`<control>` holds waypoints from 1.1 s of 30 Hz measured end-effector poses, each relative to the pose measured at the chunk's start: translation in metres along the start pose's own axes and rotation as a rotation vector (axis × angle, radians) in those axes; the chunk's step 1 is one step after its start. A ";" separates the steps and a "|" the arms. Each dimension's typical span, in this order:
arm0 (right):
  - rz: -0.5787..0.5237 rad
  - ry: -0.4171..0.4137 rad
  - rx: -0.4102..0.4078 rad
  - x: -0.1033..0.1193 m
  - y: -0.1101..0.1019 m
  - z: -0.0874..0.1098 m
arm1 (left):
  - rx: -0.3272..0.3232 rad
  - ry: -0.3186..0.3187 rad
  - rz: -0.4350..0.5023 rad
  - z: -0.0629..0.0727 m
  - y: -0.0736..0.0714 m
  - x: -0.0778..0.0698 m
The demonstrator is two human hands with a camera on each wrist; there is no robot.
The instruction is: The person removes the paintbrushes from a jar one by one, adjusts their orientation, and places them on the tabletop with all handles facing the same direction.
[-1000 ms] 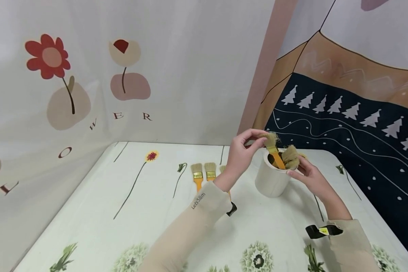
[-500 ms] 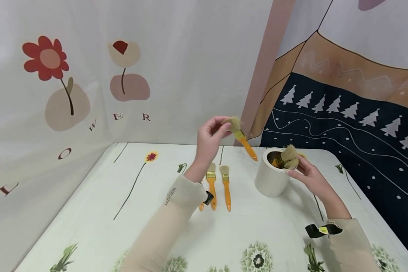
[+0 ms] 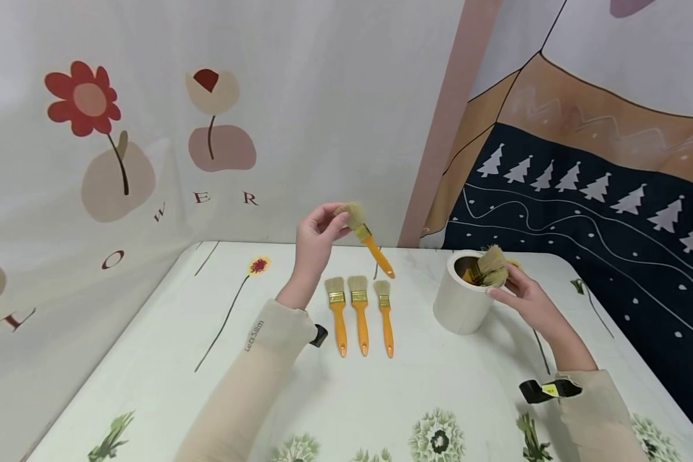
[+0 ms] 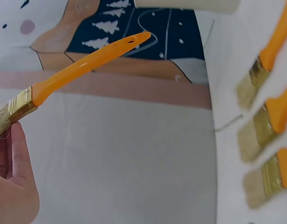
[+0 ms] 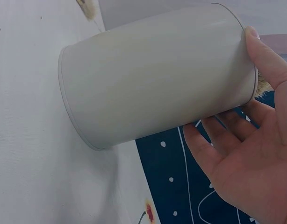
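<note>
My left hand pinches a paintbrush by its bristles, above the back of the table, its orange handle slanting down to the right. In the left wrist view the fingertips meet the bristles of that paintbrush just below its brass ferrule. My right hand holds the white cylindrical pot at its upper right side, thumb at the rim and fingers round the wall. Bristle heads of other paintbrushes stick out of the pot's mouth; their handles are mostly hidden inside.
Three orange-handled paintbrushes lie side by side, bristles toward the back: a left one, a middle one and a narrower right one. The table has a flower-printed cover. A printed curtain hangs behind it.
My left hand has drawn the paintbrush up out of the pot and carried it left, over the lying brushes. My right hand has stayed at the pot.
</note>
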State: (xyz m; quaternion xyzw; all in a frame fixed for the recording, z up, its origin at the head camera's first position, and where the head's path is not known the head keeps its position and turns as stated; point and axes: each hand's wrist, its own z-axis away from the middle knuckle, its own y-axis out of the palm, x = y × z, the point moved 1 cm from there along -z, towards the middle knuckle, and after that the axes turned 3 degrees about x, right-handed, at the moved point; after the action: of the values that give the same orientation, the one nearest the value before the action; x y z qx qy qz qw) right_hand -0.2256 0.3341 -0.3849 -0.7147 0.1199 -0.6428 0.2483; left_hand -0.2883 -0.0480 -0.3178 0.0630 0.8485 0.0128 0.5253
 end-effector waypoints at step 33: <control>0.025 0.012 -0.001 0.000 0.000 -0.001 | -0.063 -0.447 -0.155 0.016 -0.093 0.058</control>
State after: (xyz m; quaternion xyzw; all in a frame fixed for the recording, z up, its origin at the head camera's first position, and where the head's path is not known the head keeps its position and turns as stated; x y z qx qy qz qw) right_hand -0.2266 0.3337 -0.3849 -0.7095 0.1306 -0.6438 0.2551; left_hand -0.3079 -0.1338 -0.3844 -0.0175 0.7124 -0.0155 0.7013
